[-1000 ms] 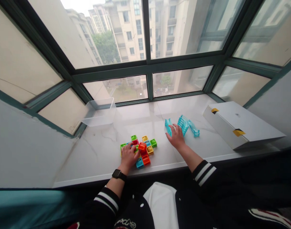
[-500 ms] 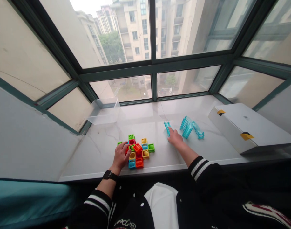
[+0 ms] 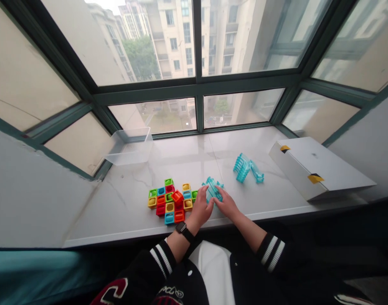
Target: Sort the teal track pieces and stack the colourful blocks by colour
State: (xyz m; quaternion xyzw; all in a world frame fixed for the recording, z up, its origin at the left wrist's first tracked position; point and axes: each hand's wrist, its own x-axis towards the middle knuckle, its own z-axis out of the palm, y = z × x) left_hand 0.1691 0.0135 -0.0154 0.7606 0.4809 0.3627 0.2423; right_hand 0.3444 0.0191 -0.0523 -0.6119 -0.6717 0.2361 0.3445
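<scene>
Turquoise track piece (image 3: 212,189) held between both hands on the marble sill (image 3: 187,159).
Left hand (image 3: 200,208) and right hand (image 3: 226,204) meet near the sill's front edge, fingers closed on the track piece from either side; it lies just right of the block cluster (image 3: 171,200). Watch (image 3: 181,228) on left wrist. More turquoise pieces (image 3: 247,168) lie farther right, white box (image 3: 314,168) at the right end, clear tub (image 3: 130,146) at the back left corner.

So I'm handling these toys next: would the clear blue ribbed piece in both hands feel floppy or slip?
The blue ribbed piece looks like moulded clear plastic, so probably stiff and light. Its ribs should give the left hand and right hand some grip, though the glossy sill might let it slide.
</scene>
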